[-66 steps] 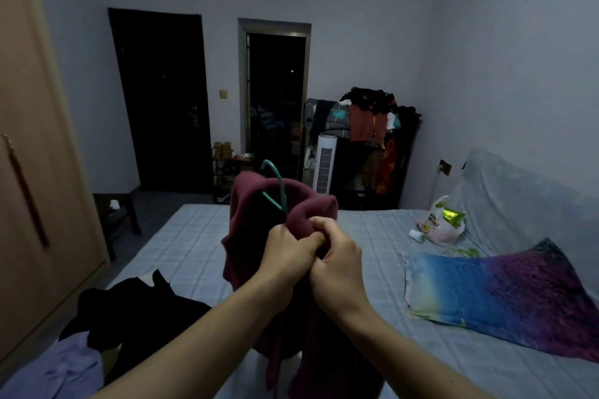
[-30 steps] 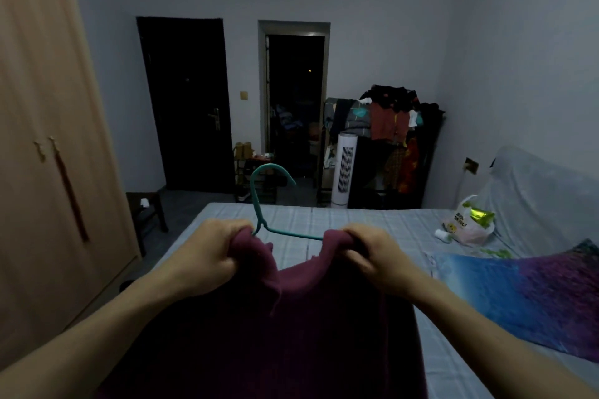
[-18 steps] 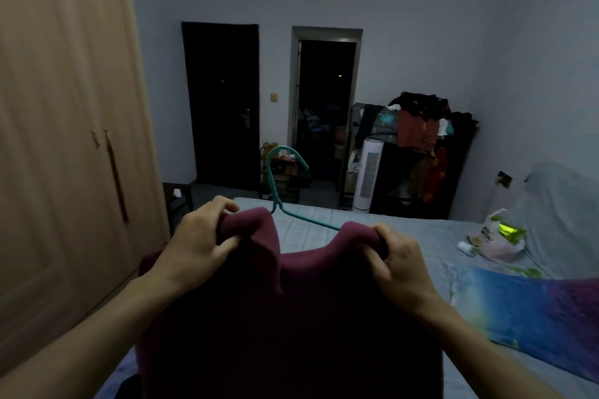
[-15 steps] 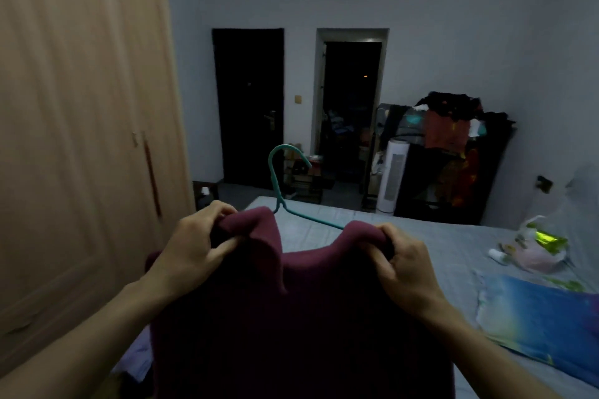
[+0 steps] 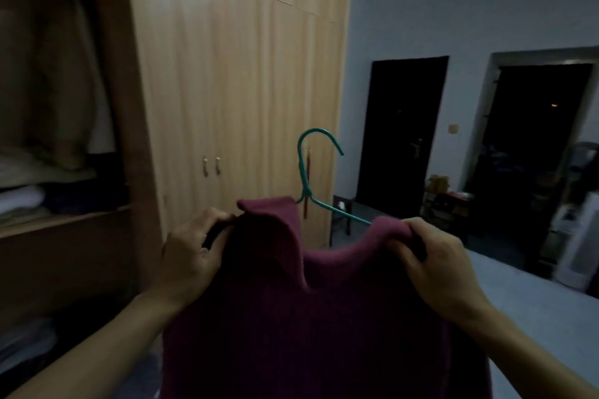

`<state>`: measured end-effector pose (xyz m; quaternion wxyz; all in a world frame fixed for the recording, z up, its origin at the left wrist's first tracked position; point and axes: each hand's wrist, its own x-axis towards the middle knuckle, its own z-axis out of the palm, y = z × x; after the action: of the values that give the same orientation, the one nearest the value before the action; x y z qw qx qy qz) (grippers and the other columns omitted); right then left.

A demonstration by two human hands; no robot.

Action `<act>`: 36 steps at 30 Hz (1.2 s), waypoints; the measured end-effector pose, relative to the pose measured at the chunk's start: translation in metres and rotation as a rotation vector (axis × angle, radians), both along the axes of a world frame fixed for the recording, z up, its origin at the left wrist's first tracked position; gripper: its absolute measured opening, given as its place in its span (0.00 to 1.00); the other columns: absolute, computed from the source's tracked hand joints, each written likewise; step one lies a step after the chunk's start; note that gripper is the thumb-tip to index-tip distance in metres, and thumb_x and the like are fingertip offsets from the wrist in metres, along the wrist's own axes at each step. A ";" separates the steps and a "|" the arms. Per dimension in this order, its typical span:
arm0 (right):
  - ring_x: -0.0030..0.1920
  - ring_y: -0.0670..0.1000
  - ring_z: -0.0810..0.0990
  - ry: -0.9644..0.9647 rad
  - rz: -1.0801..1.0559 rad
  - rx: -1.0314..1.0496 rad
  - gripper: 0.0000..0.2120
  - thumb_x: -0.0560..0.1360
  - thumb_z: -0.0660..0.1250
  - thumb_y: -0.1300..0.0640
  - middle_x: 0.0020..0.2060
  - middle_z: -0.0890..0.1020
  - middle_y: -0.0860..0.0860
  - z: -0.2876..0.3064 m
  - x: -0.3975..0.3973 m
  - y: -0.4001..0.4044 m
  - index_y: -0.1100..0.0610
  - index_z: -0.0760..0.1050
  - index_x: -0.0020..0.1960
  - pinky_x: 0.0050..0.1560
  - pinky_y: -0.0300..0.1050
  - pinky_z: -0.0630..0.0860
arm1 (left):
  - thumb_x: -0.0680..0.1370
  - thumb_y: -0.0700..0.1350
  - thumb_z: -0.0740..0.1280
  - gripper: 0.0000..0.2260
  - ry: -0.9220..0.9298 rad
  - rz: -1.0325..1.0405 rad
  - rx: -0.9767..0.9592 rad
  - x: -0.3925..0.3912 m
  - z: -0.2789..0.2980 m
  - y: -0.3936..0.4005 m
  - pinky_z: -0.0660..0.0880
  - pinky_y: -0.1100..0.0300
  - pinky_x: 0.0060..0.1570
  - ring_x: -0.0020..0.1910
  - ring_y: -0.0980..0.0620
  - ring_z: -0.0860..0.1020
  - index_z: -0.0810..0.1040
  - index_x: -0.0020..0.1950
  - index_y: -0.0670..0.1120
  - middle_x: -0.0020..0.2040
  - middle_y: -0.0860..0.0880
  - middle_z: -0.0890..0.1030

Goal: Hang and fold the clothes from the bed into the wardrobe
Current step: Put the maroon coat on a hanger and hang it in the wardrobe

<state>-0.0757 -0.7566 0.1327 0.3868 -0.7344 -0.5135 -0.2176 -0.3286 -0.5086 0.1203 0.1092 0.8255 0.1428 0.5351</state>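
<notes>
A maroon sweater (image 5: 308, 317) hangs in front of me on a teal hanger (image 5: 306, 168), whose hook sticks up above the collar. My left hand (image 5: 191, 256) grips the sweater's left shoulder. My right hand (image 5: 434, 266) grips the right shoulder. The light wooden wardrobe (image 5: 233, 91) fills the left of the view. Its leftmost section stands open, with a pale garment (image 5: 42, 74) hanging inside and folded clothes (image 5: 22, 197) on a shelf. The bed (image 5: 531, 311) shows only as a pale strip at lower right.
Closed wardrobe doors with small knobs (image 5: 210, 167) face me. A dark door (image 5: 402, 139) and an open dark doorway (image 5: 531, 152) lie beyond on the right. A white tower fan (image 5: 580, 249) and a small dark stool (image 5: 340, 214) stand by the far wall.
My view has swung left from the bed to the wardrobe. Both hands keep the same grip on the sweater's shoulders, and the open wardrobe section has come into sight.
</notes>
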 end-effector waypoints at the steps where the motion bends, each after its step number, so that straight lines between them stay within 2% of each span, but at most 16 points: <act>1: 0.40 0.43 0.79 -0.005 0.014 -0.006 0.11 0.75 0.65 0.46 0.42 0.81 0.44 0.005 -0.007 0.007 0.51 0.78 0.53 0.41 0.45 0.78 | 0.76 0.41 0.68 0.05 -0.009 -0.002 0.006 -0.007 0.001 0.004 0.73 0.68 0.46 0.44 0.55 0.80 0.81 0.50 0.42 0.45 0.49 0.82; 4: 0.43 0.43 0.79 -0.051 0.120 -0.036 0.08 0.77 0.66 0.51 0.45 0.81 0.44 0.018 -0.053 0.064 0.51 0.77 0.54 0.45 0.48 0.79 | 0.75 0.35 0.71 0.04 -0.013 0.045 0.014 -0.059 0.007 0.023 0.70 0.72 0.47 0.44 0.58 0.79 0.81 0.48 0.42 0.44 0.49 0.81; 6: 0.44 0.44 0.79 -0.054 0.217 -0.058 0.09 0.77 0.64 0.50 0.45 0.81 0.44 0.025 -0.097 0.113 0.53 0.77 0.54 0.48 0.49 0.79 | 0.75 0.35 0.70 0.03 -0.029 0.074 0.068 -0.100 0.008 0.046 0.68 0.75 0.47 0.43 0.59 0.77 0.80 0.47 0.42 0.43 0.50 0.80; 9: 0.42 0.45 0.79 -0.045 0.340 -0.021 0.08 0.76 0.64 0.52 0.43 0.80 0.44 0.029 -0.154 0.180 0.54 0.77 0.52 0.43 0.49 0.79 | 0.76 0.38 0.68 0.03 -0.031 0.168 0.115 -0.159 0.009 0.082 0.71 0.70 0.48 0.44 0.55 0.78 0.81 0.47 0.40 0.44 0.47 0.80; 11: 0.43 0.42 0.79 -0.053 0.395 0.007 0.05 0.76 0.66 0.54 0.44 0.80 0.42 0.029 -0.184 0.215 0.51 0.77 0.52 0.44 0.43 0.79 | 0.77 0.38 0.67 0.05 -0.015 0.224 0.103 -0.196 0.009 0.104 0.73 0.61 0.50 0.47 0.49 0.79 0.81 0.50 0.38 0.46 0.45 0.81; 13: 0.44 0.39 0.79 -0.065 0.434 0.038 0.07 0.76 0.68 0.55 0.44 0.79 0.38 0.026 -0.210 0.243 0.47 0.76 0.53 0.44 0.35 0.76 | 0.79 0.39 0.68 0.06 0.025 0.264 0.082 -0.230 0.008 0.122 0.73 0.62 0.53 0.50 0.49 0.80 0.79 0.54 0.39 0.50 0.45 0.81; 15: 0.43 0.38 0.79 -0.047 0.453 0.062 0.09 0.75 0.69 0.57 0.43 0.79 0.38 0.021 -0.232 0.270 0.46 0.76 0.53 0.43 0.34 0.74 | 0.80 0.45 0.66 0.11 0.069 0.260 0.054 -0.262 0.009 0.139 0.73 0.67 0.56 0.54 0.54 0.79 0.76 0.61 0.43 0.54 0.49 0.79; 17: 0.44 0.40 0.80 -0.016 0.492 0.081 0.08 0.75 0.69 0.57 0.44 0.81 0.41 0.017 -0.250 0.298 0.49 0.78 0.53 0.43 0.40 0.78 | 0.80 0.51 0.61 0.15 0.107 0.274 0.013 -0.288 0.014 0.158 0.71 0.70 0.58 0.58 0.61 0.76 0.71 0.66 0.50 0.59 0.54 0.77; 20: 0.44 0.41 0.81 0.013 0.551 0.089 0.08 0.75 0.67 0.55 0.44 0.82 0.41 0.015 -0.272 0.338 0.49 0.78 0.54 0.45 0.45 0.80 | 0.80 0.58 0.55 0.20 0.151 0.321 -0.043 -0.318 0.021 0.189 0.71 0.63 0.59 0.62 0.63 0.74 0.66 0.72 0.60 0.66 0.61 0.74; 22: 0.43 0.41 0.81 0.021 0.575 0.094 0.08 0.75 0.68 0.55 0.43 0.82 0.41 0.014 -0.280 0.364 0.50 0.78 0.54 0.45 0.44 0.80 | 0.79 0.62 0.55 0.24 0.191 0.309 -0.064 -0.331 0.024 0.209 0.69 0.63 0.59 0.64 0.66 0.72 0.59 0.76 0.63 0.69 0.64 0.69; 24: 0.43 0.41 0.81 0.028 0.590 0.095 0.07 0.75 0.68 0.56 0.43 0.82 0.41 0.011 -0.283 0.392 0.50 0.79 0.53 0.45 0.40 0.78 | 0.78 0.63 0.58 0.28 0.261 0.285 -0.048 -0.337 0.027 0.227 0.68 0.63 0.62 0.68 0.66 0.68 0.56 0.77 0.64 0.72 0.65 0.65; 26: 0.41 0.39 0.80 0.038 0.588 0.113 0.07 0.74 0.70 0.58 0.41 0.81 0.40 0.007 -0.279 0.421 0.50 0.79 0.52 0.43 0.31 0.74 | 0.78 0.60 0.61 0.28 0.335 0.283 -0.025 -0.339 0.027 0.249 0.69 0.59 0.65 0.70 0.63 0.68 0.59 0.77 0.61 0.73 0.63 0.66; 28: 0.40 0.39 0.79 0.065 0.601 0.128 0.08 0.74 0.71 0.58 0.41 0.81 0.40 0.004 -0.274 0.453 0.50 0.80 0.52 0.41 0.27 0.71 | 0.79 0.57 0.62 0.23 0.360 0.303 -0.045 -0.339 0.026 0.272 0.72 0.54 0.65 0.68 0.61 0.71 0.68 0.74 0.57 0.69 0.62 0.72; 30: 0.41 0.40 0.79 0.081 0.638 0.142 0.07 0.74 0.71 0.57 0.40 0.81 0.39 0.001 -0.269 0.486 0.50 0.79 0.51 0.40 0.27 0.71 | 0.79 0.54 0.63 0.18 0.350 0.359 -0.036 -0.337 0.025 0.296 0.74 0.54 0.62 0.63 0.63 0.75 0.74 0.69 0.56 0.63 0.63 0.77; 33: 0.43 0.40 0.80 0.089 0.719 0.176 0.07 0.74 0.71 0.55 0.40 0.80 0.40 0.003 -0.260 0.537 0.50 0.79 0.52 0.40 0.27 0.71 | 0.79 0.51 0.60 0.15 0.370 0.483 0.035 -0.324 0.029 0.334 0.76 0.53 0.56 0.55 0.60 0.77 0.76 0.65 0.52 0.57 0.60 0.79; 36: 0.43 0.39 0.80 0.092 0.803 0.162 0.07 0.75 0.71 0.55 0.41 0.80 0.39 0.013 -0.251 0.591 0.49 0.78 0.52 0.40 0.27 0.72 | 0.79 0.51 0.56 0.15 0.395 0.588 0.102 -0.314 0.042 0.369 0.78 0.51 0.45 0.46 0.54 0.77 0.75 0.60 0.47 0.52 0.55 0.75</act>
<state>-0.3267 -0.1660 0.1452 0.5201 -0.4518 -0.7227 -0.0559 -0.6429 -0.1399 0.1618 -0.1205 0.8410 0.3658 0.3801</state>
